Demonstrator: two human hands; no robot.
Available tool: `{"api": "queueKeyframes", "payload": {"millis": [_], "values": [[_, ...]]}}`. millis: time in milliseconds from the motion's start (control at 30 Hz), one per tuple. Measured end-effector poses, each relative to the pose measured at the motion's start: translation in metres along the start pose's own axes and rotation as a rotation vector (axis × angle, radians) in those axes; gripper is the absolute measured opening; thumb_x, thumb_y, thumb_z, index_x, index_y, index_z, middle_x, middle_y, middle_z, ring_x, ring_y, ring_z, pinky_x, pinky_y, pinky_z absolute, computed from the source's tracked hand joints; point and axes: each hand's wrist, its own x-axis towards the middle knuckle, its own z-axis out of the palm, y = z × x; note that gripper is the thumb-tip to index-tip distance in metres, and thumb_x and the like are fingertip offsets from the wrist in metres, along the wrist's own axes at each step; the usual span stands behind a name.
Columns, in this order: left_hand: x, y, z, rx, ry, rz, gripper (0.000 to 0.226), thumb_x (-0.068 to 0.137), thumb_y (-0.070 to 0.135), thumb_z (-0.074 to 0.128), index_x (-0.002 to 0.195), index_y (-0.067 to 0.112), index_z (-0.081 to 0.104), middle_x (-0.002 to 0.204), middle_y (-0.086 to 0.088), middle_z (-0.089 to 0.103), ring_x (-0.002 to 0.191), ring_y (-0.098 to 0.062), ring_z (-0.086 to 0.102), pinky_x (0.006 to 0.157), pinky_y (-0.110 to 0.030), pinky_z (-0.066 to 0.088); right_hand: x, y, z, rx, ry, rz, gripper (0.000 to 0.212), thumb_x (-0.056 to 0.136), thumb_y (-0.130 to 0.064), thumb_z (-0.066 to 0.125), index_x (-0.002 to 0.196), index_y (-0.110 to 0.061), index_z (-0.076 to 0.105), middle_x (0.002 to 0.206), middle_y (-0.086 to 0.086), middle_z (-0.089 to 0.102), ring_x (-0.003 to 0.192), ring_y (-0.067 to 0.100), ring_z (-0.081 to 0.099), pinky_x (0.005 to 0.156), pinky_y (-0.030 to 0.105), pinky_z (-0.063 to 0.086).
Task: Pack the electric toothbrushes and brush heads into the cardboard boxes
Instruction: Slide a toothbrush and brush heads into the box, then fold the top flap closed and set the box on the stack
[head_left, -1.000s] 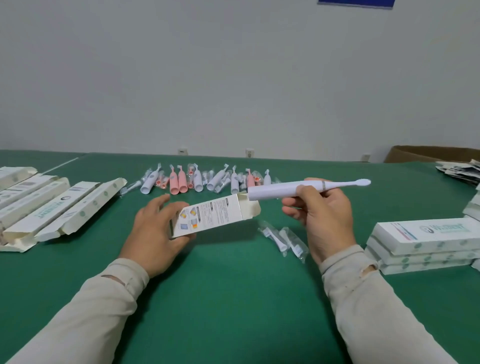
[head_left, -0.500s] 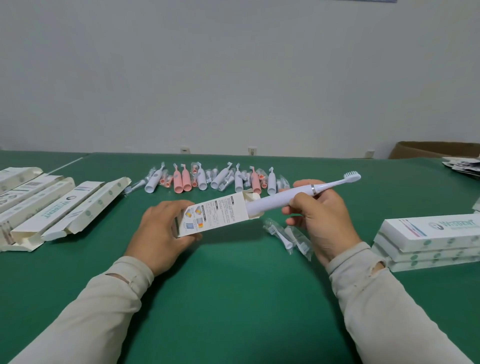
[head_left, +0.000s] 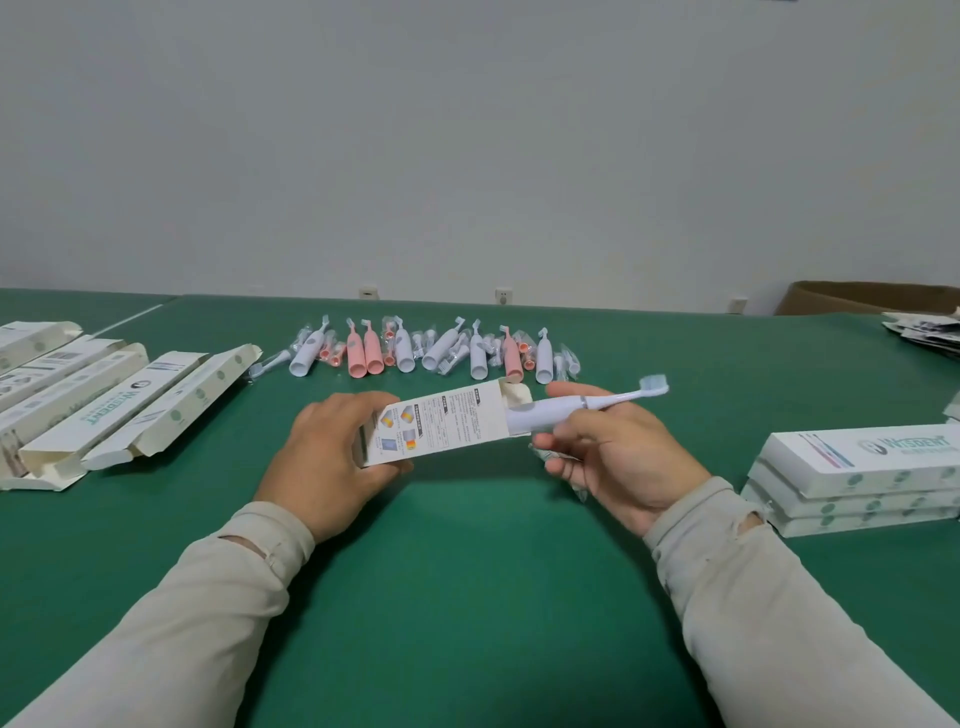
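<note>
Two tables in green covering (head_left: 467, 597) meet along a seam at the far left corner. Open, empty cardboard boxes (head_left: 104, 400) lie along the near table's left edge; a stack of closed boxes (head_left: 852, 478) sits at its right edge. Along the far edge lies a row of white and pink toothbrushes (head_left: 415, 351) with bagged brush heads among them. Near the middle, the left hand (head_left: 332, 452) grips a printed box (head_left: 441, 423) by its closed end, fingers curled around it. The right hand (head_left: 618, 457) pinches a white toothbrush (head_left: 571, 408), whose base sits inside the box's open end, bristles pointing right.
</note>
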Motion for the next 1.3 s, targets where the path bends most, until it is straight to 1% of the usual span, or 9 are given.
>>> {"api": "queueKeyframes", "payload": {"millis": [133, 233, 367, 433, 600, 800, 967, 1167, 1300], "values": [[0.002, -0.004, -0.004, 0.054, 0.023, -0.053, 0.052, 0.076, 0.034, 0.082, 0.122, 0.039, 0.058, 0.114, 0.013, 0.057, 0.113, -0.020, 0.045, 0.093, -0.033, 0.036, 0.006, -0.008, -0.008, 0.261, 0.257, -0.113, 0.003, 0.095, -0.005, 0.060, 0.094, -0.003, 0.059, 0.080, 0.013, 0.067, 0.060, 0.016, 0.067, 0.058, 0.028, 0.058], [0.001, -0.003, -0.002, 0.038, 0.019, -0.063, 0.052, 0.076, 0.034, 0.082, 0.122, 0.039, 0.058, 0.112, 0.014, 0.055, 0.113, -0.020, 0.044, 0.094, -0.033, 0.036, 0.007, -0.008, -0.013, 0.059, 0.328, -0.237, 0.007, 0.099, -0.006, 0.058, 0.095, -0.007, 0.065, 0.083, 0.011, 0.072, 0.066, 0.012, 0.070, 0.062, 0.023, 0.058], [0.000, -0.001, 0.000, 0.007, 0.005, -0.045, 0.052, 0.076, 0.034, 0.081, 0.123, 0.040, 0.058, 0.112, 0.013, 0.055, 0.112, -0.020, 0.045, 0.092, -0.033, 0.036, 0.003, 0.005, -0.004, -0.544, 0.080, -0.403, 0.020, 0.098, -0.012, 0.060, 0.100, -0.028, 0.073, 0.086, -0.004, 0.074, 0.069, 0.003, 0.066, 0.065, 0.017, 0.055], [0.001, -0.001, -0.001, 0.010, -0.001, -0.040, 0.052, 0.076, 0.033, 0.082, 0.122, 0.040, 0.058, 0.114, 0.012, 0.057, 0.112, -0.020, 0.046, 0.092, -0.033, 0.037, 0.005, 0.010, -0.001, -0.707, 0.090, -0.477, 0.023, 0.095, -0.011, 0.063, 0.106, -0.028, 0.073, 0.091, -0.010, 0.072, 0.069, -0.001, 0.061, 0.066, 0.008, 0.049], [0.001, -0.002, -0.001, 0.004, 0.000, -0.046, 0.053, 0.076, 0.033, 0.082, 0.123, 0.039, 0.058, 0.112, 0.013, 0.056, 0.112, -0.021, 0.046, 0.093, -0.036, 0.039, 0.005, 0.008, -0.004, -0.727, 0.164, -0.485, 0.022, 0.093, -0.012, 0.065, 0.091, -0.034, 0.071, 0.074, -0.026, 0.066, 0.063, -0.003, 0.054, 0.065, 0.009, 0.044], [0.000, 0.001, -0.001, -0.013, -0.005, -0.026, 0.054, 0.075, 0.031, 0.083, 0.122, 0.041, 0.058, 0.111, 0.012, 0.056, 0.111, -0.021, 0.047, 0.093, -0.035, 0.038, 0.001, 0.007, 0.003, -0.778, 0.027, -0.460, 0.036, 0.093, -0.003, 0.055, 0.100, -0.035, 0.071, 0.117, -0.028, 0.049, 0.089, -0.008, 0.049, 0.086, 0.003, 0.037], [-0.001, 0.005, 0.001, -0.018, -0.013, 0.011, 0.054, 0.075, 0.033, 0.083, 0.120, 0.044, 0.057, 0.111, 0.015, 0.056, 0.109, -0.019, 0.048, 0.091, -0.036, 0.040, -0.001, 0.014, 0.010, -0.769, -0.093, -0.394, 0.037, 0.094, 0.000, 0.052, 0.109, -0.026, 0.074, 0.128, -0.016, 0.053, 0.116, -0.008, 0.051, 0.095, -0.002, 0.030], [0.000, 0.002, 0.002, -0.020, -0.032, 0.003, 0.059, 0.074, 0.038, 0.083, 0.124, 0.043, 0.054, 0.114, 0.014, 0.055, 0.112, -0.020, 0.049, 0.096, -0.035, 0.039, -0.003, 0.015, 0.005, -0.757, -0.177, -0.392, 0.028, 0.096, -0.016, 0.064, 0.107, -0.041, 0.067, 0.098, -0.017, 0.072, 0.072, 0.001, 0.064, 0.073, 0.015, 0.046], [0.001, 0.000, 0.000, 0.028, -0.036, -0.049, 0.074, 0.072, 0.049, 0.082, 0.137, 0.030, 0.051, 0.127, 0.007, 0.053, 0.121, -0.019, 0.046, 0.104, -0.040, 0.040, -0.005, 0.014, 0.006, -0.769, -0.182, -0.405, 0.032, 0.097, -0.015, 0.061, 0.100, -0.047, 0.066, 0.097, -0.017, 0.074, 0.071, 0.011, 0.070, 0.074, 0.023, 0.053]]}}
